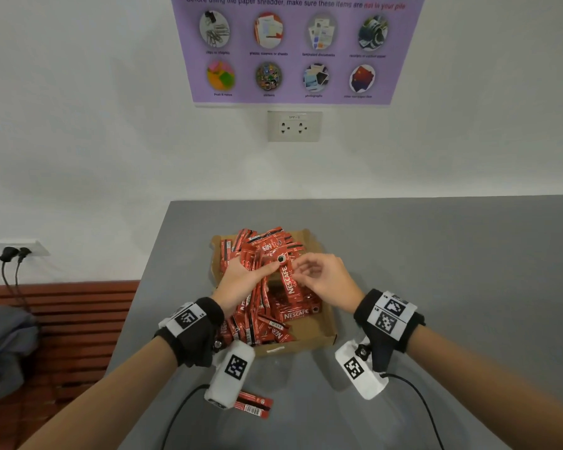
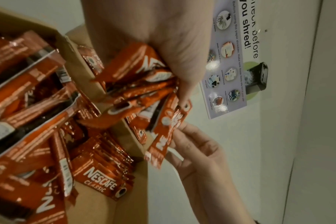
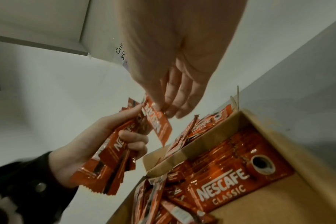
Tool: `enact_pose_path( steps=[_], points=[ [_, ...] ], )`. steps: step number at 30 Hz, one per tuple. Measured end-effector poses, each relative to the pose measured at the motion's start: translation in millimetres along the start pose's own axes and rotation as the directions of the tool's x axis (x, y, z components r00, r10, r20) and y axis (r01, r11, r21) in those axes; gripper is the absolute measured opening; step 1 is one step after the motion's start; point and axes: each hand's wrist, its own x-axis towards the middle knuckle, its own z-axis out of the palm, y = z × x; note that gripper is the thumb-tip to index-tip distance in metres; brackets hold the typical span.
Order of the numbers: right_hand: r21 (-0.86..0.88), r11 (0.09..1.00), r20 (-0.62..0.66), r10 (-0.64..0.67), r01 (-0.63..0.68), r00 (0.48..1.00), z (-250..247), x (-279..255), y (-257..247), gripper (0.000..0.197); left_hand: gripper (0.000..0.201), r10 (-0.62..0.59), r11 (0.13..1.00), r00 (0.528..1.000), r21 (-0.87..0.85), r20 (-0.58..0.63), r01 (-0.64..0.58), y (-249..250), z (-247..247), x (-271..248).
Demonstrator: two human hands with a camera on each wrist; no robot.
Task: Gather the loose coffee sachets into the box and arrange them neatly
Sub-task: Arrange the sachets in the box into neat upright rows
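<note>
Head view: the left grip (image 1: 241, 280) is clenched round a bundle of sachets (image 3: 113, 153) above the cardboard box (image 1: 319, 339), which sits on the grey surface (image 1: 436, 254). The right grip (image 1: 325, 280) pinches one sachet (image 1: 288, 282) at the bundle's edge. Red sachets fill the box; two loose sachets (image 1: 254, 405) lie on the surface nearer the person

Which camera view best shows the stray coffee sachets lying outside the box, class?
The head view. Only it shows the stray sachets lying on the grey table, nearer the person than the cardboard box, partly hidden by the left wrist camera. Both wrist views show only the box's contents and hand-held sachets.
</note>
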Motion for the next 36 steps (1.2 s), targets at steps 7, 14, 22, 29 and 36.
enact_pose_path(
  steps=[7, 14, 22, 29, 36],
  points=[
    [0.002, 1.0, 0.151, 0.004, -0.004, 0.989, 3, -5, -5, 0.016, 0.041, 0.074, 0.996, 0.997, 0.055, -0.036, -0.072, -1, -4, 4],
    [0.09, 0.996, 0.043, -0.013, 0.009, 0.999, 3, -8, -9, 0.02, 0.033, 0.141, 0.974, 0.987, 0.167, 0.077, -0.152, 7, 5, 5],
    [0.039, 0.999, 0.089, 0.034, -0.037, 0.995, -8, -21, 6, 0.016, 0.022, 0.023, 0.836, 0.966, 0.525, 0.258, -0.16, -7, 4, -1],
    [-0.53, 0.847, 0.242, 0.091, 0.053, 0.966, -17, -17, 11, 0.014, 0.016, -0.002, 0.707, 0.95, 0.672, 0.313, -0.22, -16, 21, 1],
    [-0.642, 0.758, 0.32, 0.122, 0.12, 0.939, -15, -15, 4, 0.019, 0.018, 0.008, 0.605, 0.965, 0.767, 0.262, -0.213, -29, 30, 10]
  ],
)
